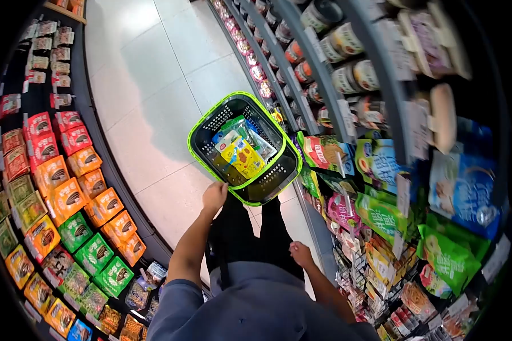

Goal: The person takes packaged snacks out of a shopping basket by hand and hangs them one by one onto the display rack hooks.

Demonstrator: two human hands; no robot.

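Note:
A black shopping basket [207, 139] with a lime-green rim and handle hangs in front of my legs. My left hand [214, 196] is closed around the green handle at the near left side. Inside lie a yellow snack packet [242, 156] with a white and red top, a green packet [236, 126] partly behind it, and a clear-looking packet [260, 145] to the right. Beside my right thigh, my right hand [300, 253] hangs with its fingers curled, and nothing shows in it. The nearest goods to it are bagged snacks on the right shelf.
On my left, a shelf holds rows of red, orange and green snack bags [74, 190]. Tiered shelves on the right carry jars [347, 42] and green and blue bags [381, 216]. Pale floor tiles [153, 74] run between the shelves.

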